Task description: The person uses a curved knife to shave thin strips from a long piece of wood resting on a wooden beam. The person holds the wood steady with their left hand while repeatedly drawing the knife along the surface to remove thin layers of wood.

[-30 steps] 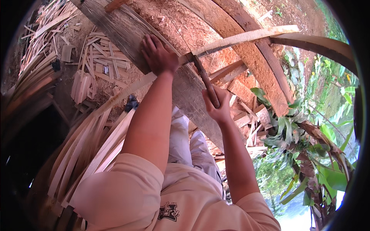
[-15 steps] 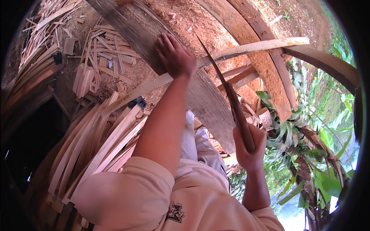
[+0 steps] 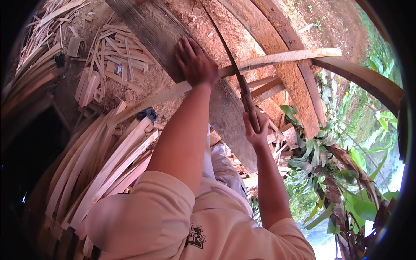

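Observation:
A long pale wooden strip [image 3: 281, 57] lies crosswise over a broad weathered board [image 3: 149, 32]. My left hand [image 3: 198, 64] rests on the strip with its fingers stretched out over the board, pressing down. In my right hand [image 3: 256, 130] is the wooden handle of a handsaw [image 3: 226, 48], fingers wrapped round it. The narrow dark blade crosses the strip just right of my left hand and points away from me. Whether its teeth have cut into the wood is too small to tell.
Bundled curved strips [image 3: 93, 173] stand at the left, below a heap of offcuts [image 3: 117, 54]. Large sawdust-covered beams [image 3: 277, 47] run along the upper right, where a darker curved plank [image 3: 364, 78] reaches outward. Green plants [image 3: 364, 203] grow at the right edge.
My right hand has pushed the handsaw forward and slightly left, so the blade reaches farther past the strip. My left hand stays in place on the strip.

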Motion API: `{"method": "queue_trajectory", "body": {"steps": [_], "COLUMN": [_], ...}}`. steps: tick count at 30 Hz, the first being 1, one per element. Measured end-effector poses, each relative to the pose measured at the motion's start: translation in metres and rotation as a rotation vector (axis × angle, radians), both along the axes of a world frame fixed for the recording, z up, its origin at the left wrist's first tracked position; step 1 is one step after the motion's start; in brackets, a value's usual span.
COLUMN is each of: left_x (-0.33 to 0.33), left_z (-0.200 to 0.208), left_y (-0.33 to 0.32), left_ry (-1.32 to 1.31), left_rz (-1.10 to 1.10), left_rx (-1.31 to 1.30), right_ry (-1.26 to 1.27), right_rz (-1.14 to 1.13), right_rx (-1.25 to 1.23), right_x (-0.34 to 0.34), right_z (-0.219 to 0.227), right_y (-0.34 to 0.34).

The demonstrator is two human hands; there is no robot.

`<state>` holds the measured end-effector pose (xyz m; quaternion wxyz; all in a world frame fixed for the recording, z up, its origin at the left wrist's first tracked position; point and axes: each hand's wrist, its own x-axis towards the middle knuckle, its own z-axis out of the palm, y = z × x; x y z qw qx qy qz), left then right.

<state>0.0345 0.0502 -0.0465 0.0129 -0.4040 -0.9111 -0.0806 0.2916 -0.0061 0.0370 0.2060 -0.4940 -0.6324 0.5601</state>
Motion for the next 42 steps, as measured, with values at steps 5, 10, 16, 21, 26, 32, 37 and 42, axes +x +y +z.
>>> {"method": "queue_trajectory", "body": {"steps": [5,10,16,21,26,32,37,42], "left_x": [-0.007,-0.007,-0.002,-0.001,-0.007,-0.007,-0.006,-0.008], "left_z": [-0.008,-0.001,0.006,0.0,0.005,-0.003,-0.009,0.001], "left_y": [-0.009,-0.002,-0.001,0.002,0.0,-0.002,-0.001,-0.001], "left_ry": [-0.008,0.036,-0.002,-0.05,0.013,-0.013,0.022,0.037], "left_rz": [0.017,0.007,0.009,-0.013,0.003,0.019,-0.007,-0.008], "left_rx": [0.029,0.014,0.003,0.018,-0.032,0.048,0.028,-0.027], "right_ry": [-0.201,-0.311,-0.238,-0.125,-0.065,-0.023,-0.187,-0.305], "right_rz": [0.047,0.033,0.056,-0.05,-0.008,-0.029,-0.034,-0.002], "right_rx": [0.16,-0.115,-0.021,-0.048,-0.121,-0.002,-0.124,-0.185], "right_x": [0.081,0.068,0.036,-0.051,-0.041,0.016,0.068,0.067], "right_z": [0.065,0.185,0.152,0.072,0.055,0.031,0.121,0.228], "right_y": [-0.08,-0.049,-0.013,0.041,0.052,-0.011,-0.063,-0.042]}}
